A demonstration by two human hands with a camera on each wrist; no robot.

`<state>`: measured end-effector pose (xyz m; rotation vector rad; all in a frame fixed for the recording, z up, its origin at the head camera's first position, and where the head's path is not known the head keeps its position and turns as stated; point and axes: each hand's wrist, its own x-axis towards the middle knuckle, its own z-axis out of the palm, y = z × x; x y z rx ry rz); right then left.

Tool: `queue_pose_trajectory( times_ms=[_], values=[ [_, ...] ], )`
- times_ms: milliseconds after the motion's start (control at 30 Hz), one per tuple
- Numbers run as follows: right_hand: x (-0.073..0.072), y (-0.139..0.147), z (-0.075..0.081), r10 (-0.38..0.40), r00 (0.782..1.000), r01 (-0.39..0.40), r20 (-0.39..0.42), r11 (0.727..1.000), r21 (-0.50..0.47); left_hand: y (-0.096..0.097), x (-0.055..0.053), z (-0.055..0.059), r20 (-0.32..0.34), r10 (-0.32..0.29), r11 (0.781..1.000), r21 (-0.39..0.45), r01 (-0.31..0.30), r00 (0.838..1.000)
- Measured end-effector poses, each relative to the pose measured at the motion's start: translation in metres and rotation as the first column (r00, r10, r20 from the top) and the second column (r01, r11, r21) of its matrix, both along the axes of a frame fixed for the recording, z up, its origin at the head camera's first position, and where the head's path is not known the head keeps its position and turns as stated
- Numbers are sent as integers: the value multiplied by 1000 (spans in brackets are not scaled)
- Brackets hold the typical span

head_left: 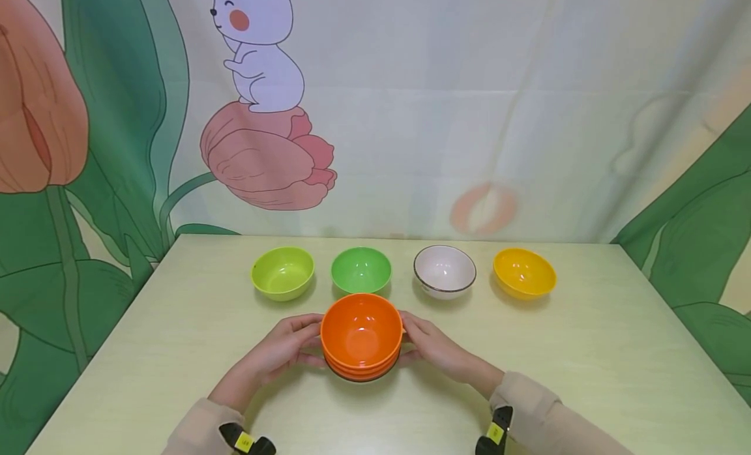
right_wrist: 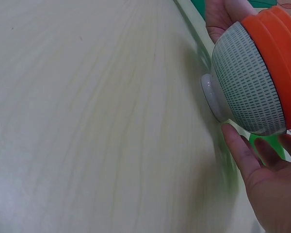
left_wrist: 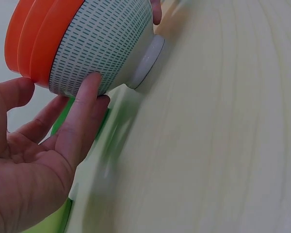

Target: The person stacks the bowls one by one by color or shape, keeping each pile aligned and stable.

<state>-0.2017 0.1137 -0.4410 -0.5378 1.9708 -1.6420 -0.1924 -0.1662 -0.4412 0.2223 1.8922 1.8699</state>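
A stack of several nested orange bowls (head_left: 360,331) sits inside a white bowl with rows of teal dashes (left_wrist: 104,48), near the middle of the table. My left hand (head_left: 281,347) holds the stack's left side; in the left wrist view its thumb is at the orange rims and its fingers spread against the dashed bowl. From the right side my right hand (head_left: 440,351) holds the same stack. Its fingertips lie along the dashed wall and by the foot ring (right_wrist: 213,99) in the right wrist view. The stack stands upright, its foot close over the tabletop.
Behind the stack, a row of single bowls runs along the table (head_left: 616,351): lime green (head_left: 283,274), green (head_left: 360,270), white with a dark rim (head_left: 444,271) and yellow (head_left: 524,274). A printed curtain (head_left: 399,116) hangs beyond the back edge.
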Motion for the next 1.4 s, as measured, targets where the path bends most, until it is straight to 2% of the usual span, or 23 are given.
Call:
queue_pose_trajectory(
  times_ms=[300, 533, 833, 1100, 1267, 1400],
  values=[
    [1, 0, -3, 8, 999, -7, 31, 999, -52, 1, 0, 1, 2, 5, 1000, 6, -5, 1000],
    [2, -1, -4, -14, 998, 18, 55, 997, -76, 1, -1, 1, 6, -2, 1000, 20, 2, 1000],
    [3, -2, -3, -19, 997, 28, 78, 993, -114, -4, -2, 3, -45, -33, 999, -18, 32, 998],
    [1, -1, -5, -25, 996, 34, 80, 993, -116, -9, -3, 8, -107, 11, 994, -109, -22, 994],
    [1, -2, -7, -18, 996, 28, 83, 992, -125, -9, -3, 7, -141, 32, 991, -124, -50, 989],
    [1, -1, -9, -15, 996, 27, 89, 990, -136, -8, -4, 7, -171, 70, 985, -145, -96, 983]
  ],
)
